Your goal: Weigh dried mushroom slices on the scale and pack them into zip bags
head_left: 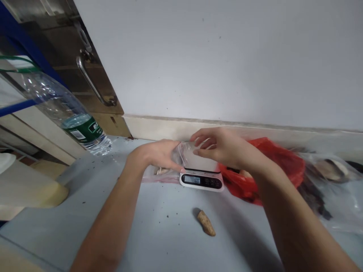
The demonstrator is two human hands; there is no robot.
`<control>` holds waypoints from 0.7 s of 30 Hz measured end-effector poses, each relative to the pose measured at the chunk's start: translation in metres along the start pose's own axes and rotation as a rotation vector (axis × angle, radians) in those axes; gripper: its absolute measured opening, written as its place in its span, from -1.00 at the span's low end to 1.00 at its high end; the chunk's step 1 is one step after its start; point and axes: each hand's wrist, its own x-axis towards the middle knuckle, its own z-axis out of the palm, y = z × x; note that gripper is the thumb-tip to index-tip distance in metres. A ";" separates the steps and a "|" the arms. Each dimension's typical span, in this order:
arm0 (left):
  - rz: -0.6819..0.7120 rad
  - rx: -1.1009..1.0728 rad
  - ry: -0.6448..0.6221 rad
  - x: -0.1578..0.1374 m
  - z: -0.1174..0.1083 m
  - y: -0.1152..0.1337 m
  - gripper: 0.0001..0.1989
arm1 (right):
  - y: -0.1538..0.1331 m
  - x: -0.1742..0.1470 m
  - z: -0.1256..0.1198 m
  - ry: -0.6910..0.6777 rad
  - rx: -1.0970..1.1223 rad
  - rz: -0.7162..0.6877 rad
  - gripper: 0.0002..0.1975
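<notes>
Clear zip-seal bag (178, 155) sat in a left hand's (160, 154) spread grip beside a digital scale (202, 182) near the counter's (167, 234) back edge; the right hand (224, 146) curled loosely above, its hold unclear. Keeping film off the platform probably favored accuracy.

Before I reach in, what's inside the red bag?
A pale piece shows inside the red bag; the right forearm and the bag's folds hide the rest.
</notes>
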 end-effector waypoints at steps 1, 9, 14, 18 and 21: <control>-0.021 0.015 0.018 -0.002 -0.001 -0.001 -0.13 | -0.003 -0.004 -0.001 -0.024 -0.077 0.028 -0.92; -0.150 0.103 -0.022 -0.017 -0.012 -0.007 -0.02 | -0.036 -0.044 0.035 -0.776 -0.536 0.176 -0.85; -0.114 0.068 -0.002 -0.018 -0.010 -0.006 -0.01 | -0.031 -0.040 0.033 -0.582 -0.598 0.135 -0.81; -0.057 0.039 -0.004 -0.016 -0.007 -0.005 -0.17 | -0.022 -0.026 0.009 -0.303 -0.570 0.148 -0.87; -0.024 0.005 0.003 -0.015 -0.006 -0.007 -0.22 | -0.020 -0.026 0.014 -0.343 -0.586 0.108 -0.88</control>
